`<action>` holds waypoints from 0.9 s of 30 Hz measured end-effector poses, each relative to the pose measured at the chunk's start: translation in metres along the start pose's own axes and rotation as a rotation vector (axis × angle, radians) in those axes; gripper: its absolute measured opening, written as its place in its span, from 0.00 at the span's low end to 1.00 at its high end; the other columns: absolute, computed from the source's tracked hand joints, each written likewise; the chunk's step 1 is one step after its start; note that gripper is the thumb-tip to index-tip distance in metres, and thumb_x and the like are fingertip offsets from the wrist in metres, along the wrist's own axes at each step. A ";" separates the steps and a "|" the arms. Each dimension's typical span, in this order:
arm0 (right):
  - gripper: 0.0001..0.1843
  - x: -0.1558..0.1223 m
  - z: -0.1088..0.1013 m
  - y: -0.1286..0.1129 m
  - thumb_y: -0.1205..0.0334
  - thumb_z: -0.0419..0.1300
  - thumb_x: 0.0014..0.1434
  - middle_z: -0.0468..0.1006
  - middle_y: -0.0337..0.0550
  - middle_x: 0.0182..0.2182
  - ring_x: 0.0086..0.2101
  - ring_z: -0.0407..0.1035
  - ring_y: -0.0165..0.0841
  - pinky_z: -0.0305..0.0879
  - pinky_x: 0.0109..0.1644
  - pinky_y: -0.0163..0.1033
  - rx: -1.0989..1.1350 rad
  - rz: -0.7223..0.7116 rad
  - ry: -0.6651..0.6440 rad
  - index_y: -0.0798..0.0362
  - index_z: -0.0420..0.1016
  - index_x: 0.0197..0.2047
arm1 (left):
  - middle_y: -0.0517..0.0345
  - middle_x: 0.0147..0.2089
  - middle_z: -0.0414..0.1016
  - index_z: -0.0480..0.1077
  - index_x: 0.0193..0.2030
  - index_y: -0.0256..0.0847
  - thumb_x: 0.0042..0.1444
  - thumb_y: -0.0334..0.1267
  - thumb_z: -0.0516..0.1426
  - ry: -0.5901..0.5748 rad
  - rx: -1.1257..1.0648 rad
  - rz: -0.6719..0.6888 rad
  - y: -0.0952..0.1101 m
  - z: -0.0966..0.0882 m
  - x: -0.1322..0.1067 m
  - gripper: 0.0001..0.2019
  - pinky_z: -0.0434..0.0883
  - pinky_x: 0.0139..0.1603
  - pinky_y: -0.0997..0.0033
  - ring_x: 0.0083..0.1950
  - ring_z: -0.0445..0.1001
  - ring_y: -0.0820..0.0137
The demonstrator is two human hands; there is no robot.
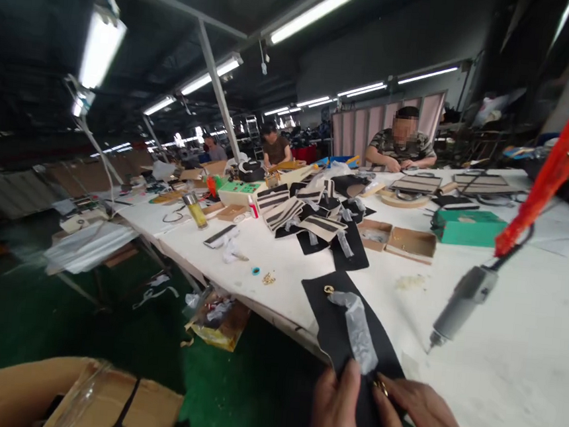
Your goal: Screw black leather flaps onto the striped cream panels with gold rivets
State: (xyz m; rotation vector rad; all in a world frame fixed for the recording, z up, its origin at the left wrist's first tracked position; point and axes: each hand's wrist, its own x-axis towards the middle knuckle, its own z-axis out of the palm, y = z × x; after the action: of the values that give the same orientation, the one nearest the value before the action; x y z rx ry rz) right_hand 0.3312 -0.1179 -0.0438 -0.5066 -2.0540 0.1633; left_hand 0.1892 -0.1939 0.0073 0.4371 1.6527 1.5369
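A black panel (318, 316) hangs partly over the near table edge. A handle strap wrapped in clear plastic (358, 333) lies along it, with a gold-coloured ring (328, 289) at its far end. My left hand (340, 404) is closed on the panel's near left edge, thumb beside the strap. At the strap's near end, my right hand (419, 418) pinches a second gold-coloured ring (381, 385) against the panel. An electric screwdriver (466, 302) hangs from a red cord, tip down, to the right of the panel.
Striped and black panels (308, 219) are piled mid-table. Small gold-coloured parts (269, 278) lie near the left edge, beside a blue ring (255, 271). Cardboard trays (410, 244) and a green box (470, 228) stand beyond. Across the table sits a co-worker (403, 144). A cardboard box (113, 401) is at lower left.
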 end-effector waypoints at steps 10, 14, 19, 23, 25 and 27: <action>0.17 0.026 -0.029 -0.018 0.72 0.60 0.69 0.78 0.42 0.40 0.40 0.70 0.27 0.69 0.42 0.34 0.186 0.121 -0.242 0.48 0.80 0.57 | 0.63 0.33 0.80 0.79 0.35 0.40 0.56 0.65 0.66 -0.321 0.215 0.048 0.020 -0.014 0.031 0.26 0.70 0.43 0.76 0.41 0.75 0.70; 0.17 0.025 -0.039 -0.014 0.71 0.60 0.70 0.78 0.43 0.42 0.42 0.72 0.26 0.71 0.45 0.33 0.215 0.118 -0.271 0.48 0.81 0.58 | 0.59 0.39 0.82 0.80 0.41 0.39 0.59 0.61 0.65 -0.457 0.108 -0.015 0.023 -0.014 0.032 0.23 0.71 0.45 0.76 0.43 0.76 0.69; 0.25 0.009 -0.039 -0.014 0.62 0.68 0.66 0.77 0.46 0.49 0.49 0.74 0.30 0.75 0.54 0.36 0.251 0.358 -0.154 0.46 0.76 0.66 | 0.53 0.43 0.85 0.80 0.48 0.37 0.60 0.58 0.66 -0.469 0.001 -0.070 0.027 -0.010 0.030 0.24 0.75 0.45 0.74 0.44 0.80 0.66; 0.31 0.011 -0.042 -0.008 0.47 0.70 0.63 0.77 0.48 0.53 0.48 0.75 0.33 0.75 0.54 0.39 0.365 0.856 0.080 0.50 0.74 0.65 | 0.49 0.51 0.86 0.79 0.57 0.38 0.63 0.56 0.64 -0.613 -0.009 -0.118 0.031 -0.013 0.025 0.25 0.78 0.51 0.69 0.49 0.82 0.61; 0.33 0.017 -0.044 -0.006 0.40 0.70 0.61 0.79 0.48 0.46 0.42 0.75 0.32 0.74 0.45 0.35 0.610 1.088 0.025 0.55 0.76 0.58 | 0.49 0.53 0.86 0.79 0.59 0.40 0.63 0.56 0.64 -0.680 0.040 -0.136 0.032 -0.016 0.023 0.25 0.78 0.55 0.68 0.53 0.83 0.59; 0.31 0.021 -0.047 -0.006 0.36 0.69 0.60 0.77 0.45 0.37 0.35 0.71 0.28 0.69 0.39 0.32 0.819 1.190 -0.088 0.59 0.77 0.46 | 0.50 0.53 0.86 0.80 0.59 0.40 0.62 0.55 0.65 -0.704 0.081 -0.147 0.034 -0.016 0.023 0.25 0.78 0.57 0.68 0.55 0.82 0.59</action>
State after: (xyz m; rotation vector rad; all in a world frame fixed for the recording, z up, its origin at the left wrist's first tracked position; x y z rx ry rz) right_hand 0.3602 -0.1187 -0.0010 -1.1031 -1.3179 1.6417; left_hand 0.1537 -0.1812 0.0302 0.7769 1.1596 1.0369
